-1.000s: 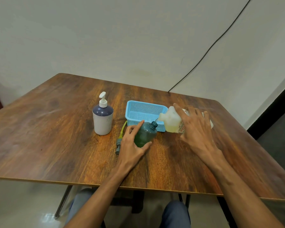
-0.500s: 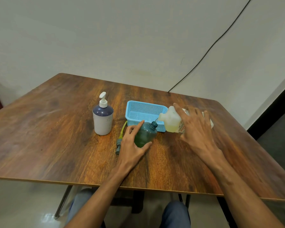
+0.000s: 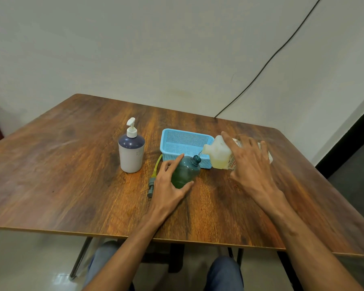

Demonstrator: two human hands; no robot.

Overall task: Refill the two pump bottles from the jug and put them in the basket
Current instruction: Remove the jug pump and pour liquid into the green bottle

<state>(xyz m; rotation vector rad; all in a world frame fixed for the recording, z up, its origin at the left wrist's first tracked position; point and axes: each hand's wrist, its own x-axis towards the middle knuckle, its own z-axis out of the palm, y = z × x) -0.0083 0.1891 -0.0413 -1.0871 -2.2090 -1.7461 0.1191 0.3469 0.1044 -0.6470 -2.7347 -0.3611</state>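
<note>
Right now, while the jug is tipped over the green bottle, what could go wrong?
1. The green bottle has a narrow neck; liquid from the jug, tipped by the right hand, may miss and wet the table or the basket behind.
2. The bottle's dark plastic hides the level, so it may overflow onto the left hand holding it.
3. The loose pump lies beside that hand and could be knocked.

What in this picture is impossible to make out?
Head view: the label print on the jug, too small and mostly covered by the right hand.
Head view: how full the green bottle is; its dark wall and the left hand hide the level.
Head view: what the white pump bottle holds; its wall is opaque.
</note>
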